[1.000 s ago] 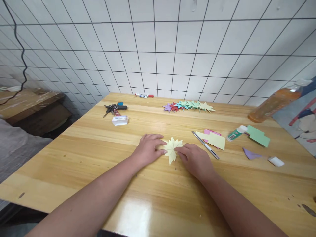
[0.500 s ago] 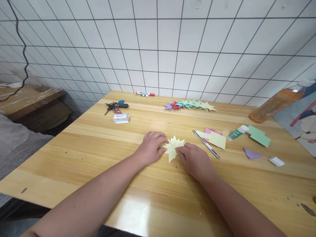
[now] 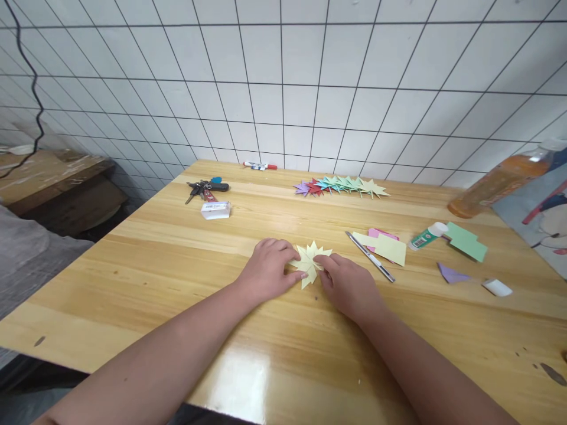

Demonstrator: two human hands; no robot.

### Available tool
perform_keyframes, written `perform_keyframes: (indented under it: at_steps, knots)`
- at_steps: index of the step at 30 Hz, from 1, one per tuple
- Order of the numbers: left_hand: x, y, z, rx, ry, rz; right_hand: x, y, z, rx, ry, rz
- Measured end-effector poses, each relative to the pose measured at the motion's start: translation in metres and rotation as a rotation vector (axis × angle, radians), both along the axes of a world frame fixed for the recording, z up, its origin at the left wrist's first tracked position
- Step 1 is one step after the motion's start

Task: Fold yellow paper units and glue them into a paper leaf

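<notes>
A pale yellow folded paper star (image 3: 310,268) with several points lies on the wooden table (image 3: 186,260) between my hands. My left hand (image 3: 271,267) grips its left side, thumb and fingers at the points. From the right, my right hand (image 3: 348,283) pinches the star's right side, with a fingertip lying over the paper near the centre. Just beyond my right hand rests a utility knife (image 3: 370,257), its blade end pointing away. Beside it are yellow paper slips (image 3: 390,250) partly covering pink paper (image 3: 376,232).
Farther back sits a row of coloured paper stars (image 3: 341,186). A glue stick (image 3: 427,236), green paper (image 3: 467,242), a purple folded piece (image 3: 450,274), an eraser (image 3: 497,287) and a bottle (image 3: 496,186) are right. Keys (image 3: 206,189), a small box (image 3: 215,210) and a marker (image 3: 260,166) lie left.
My left thumb has slid inward along the star's lower left. The right fingers have shifted slightly up toward its centre. The view has tilted a little.
</notes>
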State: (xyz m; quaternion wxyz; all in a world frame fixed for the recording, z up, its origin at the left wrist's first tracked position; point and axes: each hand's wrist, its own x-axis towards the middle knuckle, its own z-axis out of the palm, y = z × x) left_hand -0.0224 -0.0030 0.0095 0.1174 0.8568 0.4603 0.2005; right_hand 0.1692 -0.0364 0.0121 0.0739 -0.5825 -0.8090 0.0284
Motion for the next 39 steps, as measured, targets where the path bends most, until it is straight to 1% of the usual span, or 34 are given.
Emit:
perform_keyframes:
  at_steps: [4, 6, 8, 11, 14, 15, 20, 24, 25, 27, 29, 30, 34, 39]
  knots:
    - [0.001, -0.001, 0.001, -0.014, 0.005, 0.016, -0.002, -0.001, -0.001, 0.011, -0.004, 0.011]
    - [0.001, -0.001, 0.001, -0.018, 0.016, 0.023, -0.001, -0.002, 0.001, 0.047, 0.023, 0.002]
    - [-0.001, -0.001, 0.001, -0.022, 0.02, 0.019, 0.006, -0.001, 0.005, 0.113, 0.068, -0.041]
    - [-0.004, 0.001, 0.0, -0.028, -0.001, 0.008, 0.027, 0.005, 0.012, 0.218, 0.129, -0.197]
    - [-0.006, 0.005, -0.004, -0.032, -0.023, 0.0, 0.053, 0.014, 0.014, 0.249, 0.13, -0.384]
    - [-0.006, 0.006, -0.006, -0.033, -0.028, -0.008, 0.06, 0.016, 0.014, 0.259, 0.123, -0.414]
    - [-0.008, 0.01, -0.013, -0.02, -0.06, -0.082, 0.08, 0.022, 0.012, 0.316, 0.063, -0.374]
    - [-0.009, 0.008, -0.011, -0.048, -0.071, -0.185, 0.09, 0.024, 0.01, 0.295, 0.0, -0.416]
    - [-0.009, 0.007, -0.01, -0.06, -0.072, -0.204, 0.092, 0.026, 0.008, 0.293, -0.001, -0.395]
    - [-0.008, 0.006, -0.009, -0.079, -0.083, -0.229, 0.094, 0.03, 0.003, 0.28, 0.013, -0.307]
    - [-0.006, 0.006, -0.01, -0.086, -0.115, -0.232, 0.093, 0.034, -0.001, 0.245, 0.021, -0.254]
    - [-0.006, 0.006, -0.011, -0.082, -0.137, -0.224, 0.091, 0.036, -0.003, 0.225, 0.018, -0.252]
    - [-0.004, 0.007, -0.014, -0.048, -0.21, -0.18, 0.088, 0.038, -0.005, 0.171, -0.026, -0.307]
    - [-0.005, 0.005, -0.013, -0.044, -0.212, -0.18, 0.089, 0.036, 0.0, 0.154, -0.083, -0.359]
